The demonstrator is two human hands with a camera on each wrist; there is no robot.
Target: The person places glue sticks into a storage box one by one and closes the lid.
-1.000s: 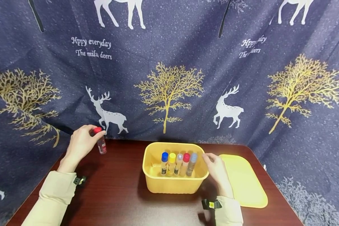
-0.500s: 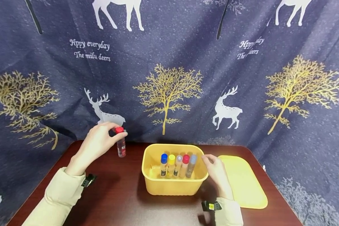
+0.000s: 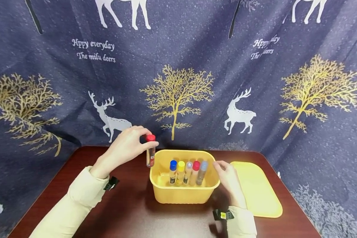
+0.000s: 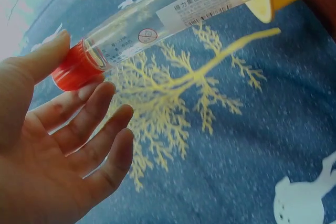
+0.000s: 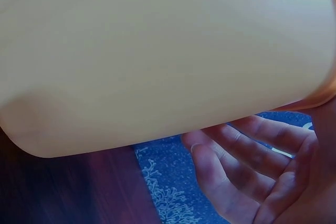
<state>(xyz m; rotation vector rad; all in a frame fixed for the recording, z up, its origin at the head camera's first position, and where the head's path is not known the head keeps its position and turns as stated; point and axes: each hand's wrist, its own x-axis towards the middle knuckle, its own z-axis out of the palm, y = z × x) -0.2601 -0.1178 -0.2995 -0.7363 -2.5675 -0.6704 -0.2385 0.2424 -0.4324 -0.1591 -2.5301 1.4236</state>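
My left hand (image 3: 129,142) pinches the red cap of a clear glue tube (image 3: 150,156) between thumb and fingers. The tube hangs upright just outside the left rim of a yellow bin (image 3: 184,195). In the left wrist view the tube (image 4: 173,14) shows a printed label with a barcode, and the other fingers curve free of it. My right hand (image 3: 228,177) holds the bin's right rim; in the right wrist view the bin's wall (image 5: 157,61) hides some fingertips. Inside the bin several similar tubes stand in a row, with blue, yellow, pale, red (image 3: 195,173) and grey-blue caps.
A yellow lid (image 3: 258,191) lies flat on the dark red-brown table (image 3: 131,205), right of the bin. Behind the table hangs a dark blue cloth (image 3: 196,99) printed with deer and golden trees.
My left hand has carried the red-capped glue tube rightward from the table's left side to the bin's left rim. My right hand and the bin have stayed in place.
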